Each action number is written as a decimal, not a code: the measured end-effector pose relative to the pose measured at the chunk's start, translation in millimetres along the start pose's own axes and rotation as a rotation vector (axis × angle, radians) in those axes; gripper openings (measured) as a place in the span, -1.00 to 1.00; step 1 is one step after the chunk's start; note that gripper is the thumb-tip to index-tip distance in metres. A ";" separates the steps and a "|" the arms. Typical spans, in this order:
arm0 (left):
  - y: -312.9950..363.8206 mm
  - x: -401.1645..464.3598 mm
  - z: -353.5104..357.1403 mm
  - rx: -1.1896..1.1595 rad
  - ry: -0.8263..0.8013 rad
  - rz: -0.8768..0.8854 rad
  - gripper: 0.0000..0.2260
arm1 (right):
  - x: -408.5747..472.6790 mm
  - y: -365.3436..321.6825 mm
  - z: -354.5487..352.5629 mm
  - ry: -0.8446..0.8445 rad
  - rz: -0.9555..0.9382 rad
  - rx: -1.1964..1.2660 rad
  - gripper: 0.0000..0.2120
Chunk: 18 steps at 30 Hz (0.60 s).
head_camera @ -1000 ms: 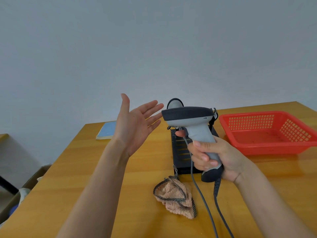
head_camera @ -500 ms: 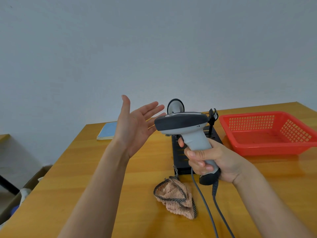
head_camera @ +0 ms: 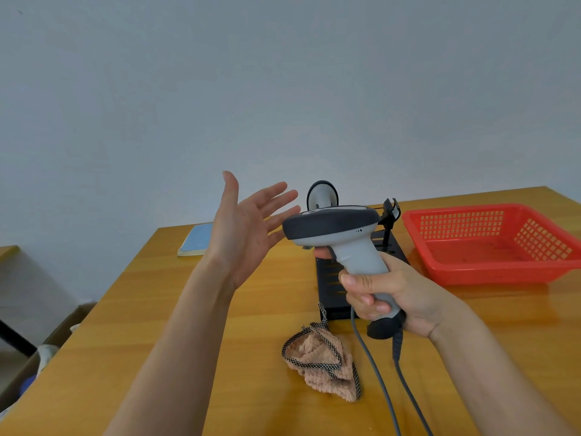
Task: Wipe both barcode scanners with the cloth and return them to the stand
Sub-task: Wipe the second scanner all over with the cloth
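My right hand (head_camera: 393,294) grips the handle of a grey and black barcode scanner (head_camera: 333,228), holding it upright above the table with its head pointing left. My left hand (head_camera: 245,228) is raised just left of the scanner head, palm open, fingers spread, touching nothing. A second scanner (head_camera: 322,195) sits behind on the black stand (head_camera: 330,291), mostly hidden by the held one. An empty clip holder (head_camera: 390,212) rises at the stand's right. The pink cloth (head_camera: 320,363) with checked trim lies crumpled on the table in front of the stand.
A red plastic basket (head_camera: 490,247) stands on the wooden table (head_camera: 157,325) to the right. A blue notebook (head_camera: 196,240) lies at the back left. Two grey cables (head_camera: 380,382) trail toward the table's near edge. A box sits on the floor at left.
My right hand has swung the scanner left, bringing its head close to the left palm. The left hand has stayed raised and open.
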<state>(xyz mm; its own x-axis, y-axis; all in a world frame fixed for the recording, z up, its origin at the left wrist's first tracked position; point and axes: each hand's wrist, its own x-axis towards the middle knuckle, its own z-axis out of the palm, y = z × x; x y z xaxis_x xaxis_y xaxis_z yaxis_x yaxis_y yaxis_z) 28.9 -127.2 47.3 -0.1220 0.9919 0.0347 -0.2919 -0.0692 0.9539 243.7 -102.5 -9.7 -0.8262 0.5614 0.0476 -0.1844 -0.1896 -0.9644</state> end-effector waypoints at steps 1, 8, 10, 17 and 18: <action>0.7 0.1 0.4 0.004 0.007 -0.002 -0.23 | -0.2 -0.7 0.3 -0.002 -0.001 -0.008 -0.66; 0.2 4.6 -0.1 -0.037 0.011 -0.044 -0.17 | -1.8 -2.2 -0.5 -0.012 0.005 -0.035 -0.59; -0.3 5.1 -0.2 -0.036 0.015 -0.051 -0.16 | -1.7 -2.5 -0.4 -0.015 0.006 -0.049 -0.59; -4.1 5.5 -1.5 -0.026 0.031 -0.078 -0.18 | -3.0 -3.0 0.2 -0.002 -0.001 -0.054 -0.60; -4.4 5.7 -1.6 -0.025 0.032 -0.081 -0.18 | -3.5 -3.0 -0.4 -0.002 -0.003 -0.054 -0.60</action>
<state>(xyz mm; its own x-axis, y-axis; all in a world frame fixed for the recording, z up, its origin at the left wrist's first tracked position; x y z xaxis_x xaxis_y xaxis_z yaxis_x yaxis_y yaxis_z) 28.0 -121.4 42.8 -0.1272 0.9905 -0.0526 -0.3254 0.0084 0.9455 247.3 -103.6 -7.0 -0.8269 0.5601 0.0508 -0.1576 -0.1440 -0.9770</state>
